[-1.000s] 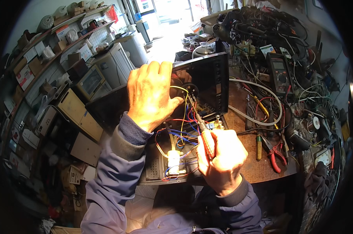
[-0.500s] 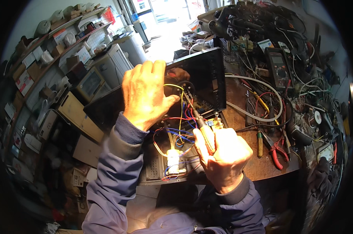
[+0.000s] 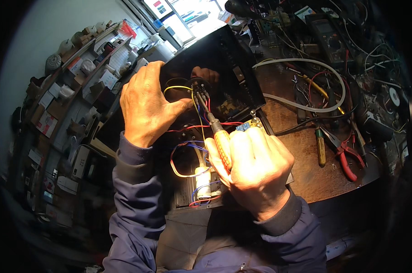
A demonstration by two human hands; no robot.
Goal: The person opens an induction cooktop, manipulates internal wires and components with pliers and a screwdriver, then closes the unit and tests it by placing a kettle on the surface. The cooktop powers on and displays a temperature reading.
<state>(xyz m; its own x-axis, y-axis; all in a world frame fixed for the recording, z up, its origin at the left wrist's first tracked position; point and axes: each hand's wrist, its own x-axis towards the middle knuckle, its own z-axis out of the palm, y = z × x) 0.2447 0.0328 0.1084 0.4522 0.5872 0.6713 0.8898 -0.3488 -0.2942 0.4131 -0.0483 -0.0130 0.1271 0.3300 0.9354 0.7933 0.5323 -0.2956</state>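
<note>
My left hand (image 3: 147, 104) grips the upper edge of a glossy black panel (image 3: 231, 59), which stands tilted up from a cluster of red, blue and yellow wires (image 3: 188, 145). My right hand (image 3: 256, 168) is closed round a tool with an orange patterned handle (image 3: 222, 145), its metal shaft reaching to a round terminal part (image 3: 199, 86) on the panel; the exact contact at the tip is unclear. Below are a white component (image 3: 203, 182) and a small circuit board (image 3: 244, 126), partly behind my right hand.
Right on the wooden bench (image 3: 301, 182) lie red-handled pliers (image 3: 347, 168), a green-yellow handled tool (image 3: 320, 150), a clear hose (image 3: 333, 73) and a multimeter (image 3: 329, 41) among tangled cables. Cluttered shelves (image 3: 65, 91) line the left wall; a bright doorway (image 3: 178, 20) is at the back.
The view has turned. The panel and my left hand appear further left and tilted in the picture. Both hands keep their grips, and the tool still points at the terminals.
</note>
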